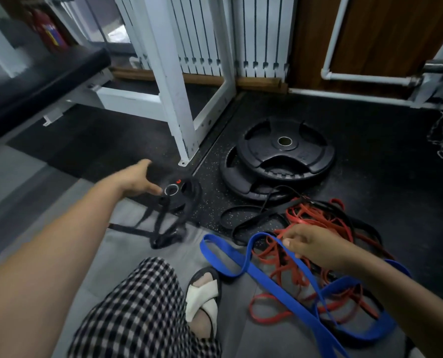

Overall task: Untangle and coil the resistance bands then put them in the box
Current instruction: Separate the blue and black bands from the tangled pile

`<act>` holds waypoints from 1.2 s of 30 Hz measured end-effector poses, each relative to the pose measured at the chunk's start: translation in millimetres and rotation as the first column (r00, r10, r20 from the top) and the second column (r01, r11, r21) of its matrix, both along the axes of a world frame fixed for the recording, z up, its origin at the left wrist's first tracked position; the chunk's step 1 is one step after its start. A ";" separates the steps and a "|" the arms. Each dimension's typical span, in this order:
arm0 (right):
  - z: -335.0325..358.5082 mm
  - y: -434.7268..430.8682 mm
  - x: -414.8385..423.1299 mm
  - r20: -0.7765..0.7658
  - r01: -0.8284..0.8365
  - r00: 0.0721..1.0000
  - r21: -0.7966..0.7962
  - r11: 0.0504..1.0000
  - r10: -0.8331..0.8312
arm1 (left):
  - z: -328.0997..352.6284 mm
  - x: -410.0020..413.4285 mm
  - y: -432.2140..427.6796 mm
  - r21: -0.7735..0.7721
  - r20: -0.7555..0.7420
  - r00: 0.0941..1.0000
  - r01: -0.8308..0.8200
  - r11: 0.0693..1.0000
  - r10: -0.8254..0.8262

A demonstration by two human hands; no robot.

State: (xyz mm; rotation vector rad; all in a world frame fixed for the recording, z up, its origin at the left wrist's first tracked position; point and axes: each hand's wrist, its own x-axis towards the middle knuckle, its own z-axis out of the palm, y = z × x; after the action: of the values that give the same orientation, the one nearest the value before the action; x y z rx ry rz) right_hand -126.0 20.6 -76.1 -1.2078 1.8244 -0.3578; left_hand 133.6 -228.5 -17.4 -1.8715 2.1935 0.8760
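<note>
Bands lie tangled on the floor at near right: red bands (305, 219), black bands (256, 220), and a blue band (279, 288) looping across them. The right hand (310, 246) sits over this heap, thumb and curled fingers pinching the blue band. At left, the left hand (137, 180) reaches far, fingers spread, above a blurred black strap (161, 223) beside 1 small weight plate (189, 189); contact there is unclear.

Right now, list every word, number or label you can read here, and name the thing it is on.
No text here can be read.
Red fire extinguisher: yellow and blue label, too blurred to read.
Small weight plate: red mark beside the hub, smeared by motion, unreadable.
Large weight plate: faint raised marks near the hub, too small to read.
</note>
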 end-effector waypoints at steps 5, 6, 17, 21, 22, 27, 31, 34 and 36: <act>-5.2 -0.2 4.4 -0.014 -0.027 1.000 0.029 0.999 0.027 | -14.3 -25.5 50.1 0.070 -0.145 0.987 0.085 0.994 -0.074; -6.2 -0.4 6.1 -0.015 -0.028 0.999 0.035 0.999 0.029 | -14.5 -31.1 61.4 0.093 -0.133 0.984 0.135 0.986 -0.122; -57.2 32.3 -13.0 -0.185 -0.086 0.972 0.300 0.950 0.146 | -36.4 -90.1 131.9 0.173 0.174 0.743 0.623 0.763 -0.647; -89.8 36.3 -48.5 -0.329 -0.042 0.919 0.463 0.886 0.215 | -34.1 -110.6 124.6 0.065 0.170 0.749 0.640 0.765 -0.641; -103.8 35.1 -55.3 -0.369 -0.009 0.905 0.480 0.877 0.211 | -34.3 -114.8 124.2 0.065 0.175 0.745 0.644 0.762 -0.644; -195.0 44.2 -54.9 -0.396 0.237 0.916 0.425 0.874 -0.056 | -38.8 -135.0 127.1 0.080 0.169 0.703 0.689 0.720 -0.691; -246.4 65.3 -36.8 -0.190 0.291 0.955 0.466 0.836 -0.227 | -46.8 -139.5 128.3 0.097 0.198 0.679 0.704 0.704 -0.707; -270.7 81.4 -12.9 -0.208 0.273 0.959 0.478 0.835 -0.195 | -51.5 -136.7 128.4 0.123 0.226 0.661 0.709 0.694 -0.715; -281.6 93.9 0.9 -0.302 0.292 0.941 0.503 0.814 -0.152 | -53.5 -134.8 129.3 0.132 0.235 0.659 0.706 0.696 -0.714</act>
State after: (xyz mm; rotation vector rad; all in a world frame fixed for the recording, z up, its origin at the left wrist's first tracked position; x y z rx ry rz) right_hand -125.1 114.5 -357.7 -0.6580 2.0998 0.1968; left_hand -1.2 -99.2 -70.9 -0.8577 2.3886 0.4451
